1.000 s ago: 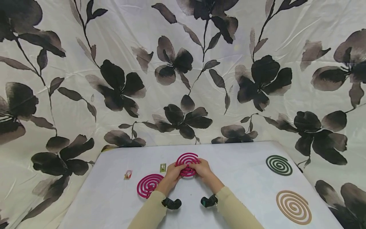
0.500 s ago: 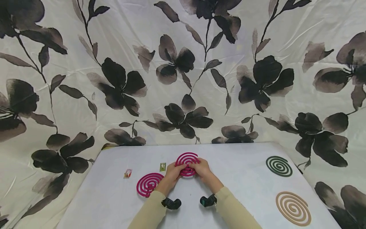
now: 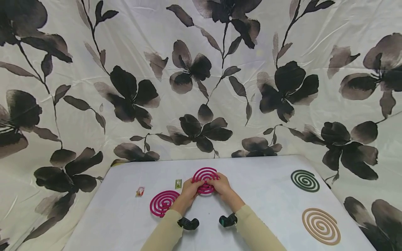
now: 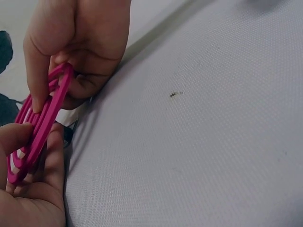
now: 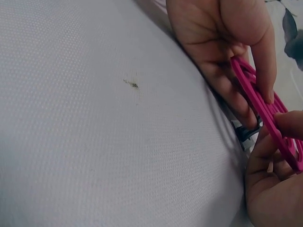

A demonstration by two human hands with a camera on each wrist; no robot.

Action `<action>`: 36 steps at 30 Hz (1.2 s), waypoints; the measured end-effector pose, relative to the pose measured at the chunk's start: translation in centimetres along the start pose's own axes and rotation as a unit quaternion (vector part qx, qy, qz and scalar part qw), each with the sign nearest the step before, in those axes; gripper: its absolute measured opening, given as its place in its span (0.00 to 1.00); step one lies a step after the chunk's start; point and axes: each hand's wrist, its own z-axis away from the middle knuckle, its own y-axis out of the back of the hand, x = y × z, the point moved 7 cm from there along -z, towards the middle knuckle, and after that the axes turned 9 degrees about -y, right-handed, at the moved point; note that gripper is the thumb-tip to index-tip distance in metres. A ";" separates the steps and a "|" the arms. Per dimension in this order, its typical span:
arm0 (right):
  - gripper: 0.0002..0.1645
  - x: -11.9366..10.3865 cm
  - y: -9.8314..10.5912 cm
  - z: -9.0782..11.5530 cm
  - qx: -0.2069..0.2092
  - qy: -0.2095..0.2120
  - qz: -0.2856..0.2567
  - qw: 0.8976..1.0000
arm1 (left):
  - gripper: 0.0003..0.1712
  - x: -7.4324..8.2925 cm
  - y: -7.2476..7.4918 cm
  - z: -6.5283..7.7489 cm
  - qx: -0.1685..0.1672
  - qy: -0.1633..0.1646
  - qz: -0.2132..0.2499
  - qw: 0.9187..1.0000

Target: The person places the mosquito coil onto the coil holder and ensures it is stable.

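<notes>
Both hands hold a pink mosquito coil tilted up over the far middle of the table. My left hand grips its left side, thumb on the front face and fingers behind. On the right side, my right hand pinches it the same way. In the left wrist view the coil appears nearly edge-on, both thumbs pressing near its centre. A small dark piece shows behind the fingers; its kind is unclear. Another pink mosquito coil lies flat beside my left forearm.
A dark green coil and a tan coil lie on the white table at the right. Two small packets, one reddish and one green, lie left of the hands. A floral cloth hangs behind.
Both hands keep their grip on the pink mosquito coil in nearly the same place. Only a slight shift of the head view shows.
</notes>
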 end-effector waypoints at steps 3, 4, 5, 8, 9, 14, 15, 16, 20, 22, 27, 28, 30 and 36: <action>0.25 0.0 0.1 0.1 0.004 0.001 -0.004 1.000 | 0.27 -0.5 0.1 -0.6 -0.001 -0.001 0.000 1.000; 0.25 -0.1 0.1 0.1 0.006 0.000 -0.005 1.000 | 0.26 -0.9 0.1 -0.9 -0.001 0.001 0.000 1.000; 0.25 -0.1 0.1 0.1 0.006 0.002 -0.005 1.000 | 0.26 -1.3 0.2 -1.2 0.001 0.002 0.001 1.000; 0.25 0.0 0.0 0.0 0.006 0.004 -0.006 1.000 | 0.27 -2.7 0.6 -2.2 0.010 0.003 0.001 1.000; 0.25 0.0 -0.1 0.0 0.006 0.006 -0.004 1.000 | 0.27 -3.1 0.7 -2.5 0.015 0.004 -0.001 1.000; 0.26 0.1 -0.2 0.0 0.001 0.007 0.000 1.000 | 0.27 -4.0 1.0 -3.0 0.031 0.005 -0.016 0.999; 0.27 0.1 -0.3 0.0 0.000 0.007 0.001 1.000 | 0.26 -4.0 1.1 -3.0 0.032 0.006 -0.017 0.999; 0.28 0.1 -0.3 0.0 -0.001 0.005 0.001 1.000 | 0.26 -4.0 1.1 -3.0 0.032 0.006 -0.017 0.999; 0.30 0.1 -0.2 0.1 0.004 -0.002 0.001 1.000 | 0.26 -3.9 0.9 -2.9 0.024 -0.001 -0.010 1.000; 0.31 0.1 -0.1 0.1 0.009 -0.005 0.001 1.000 | 0.26 -3.8 0.8 -2.9 0.020 -0.004 -0.006 1.000; 0.28 0.0 -0.1 -0.1 0.017 0.008 0.004 1.000 | 0.24 -3.9 0.7 -3.0 0.022 -0.004 -0.008 1.000; 0.27 0.0 -0.1 -0.2 0.018 0.010 0.003 1.000 | 0.24 -3.9 0.7 -3.0 0.024 -0.002 -0.010 1.000; 0.27 0.0 -0.1 -0.2 0.022 0.013 0.003 1.000 | 0.25 -3.9 0.7 -3.0 0.024 -0.001 -0.012 1.000; 0.27 -0.2 0.0 0.1 0.025 0.007 0.009 1.000 | 0.27 -3.9 0.7 -3.2 0.021 -0.001 -0.019 1.000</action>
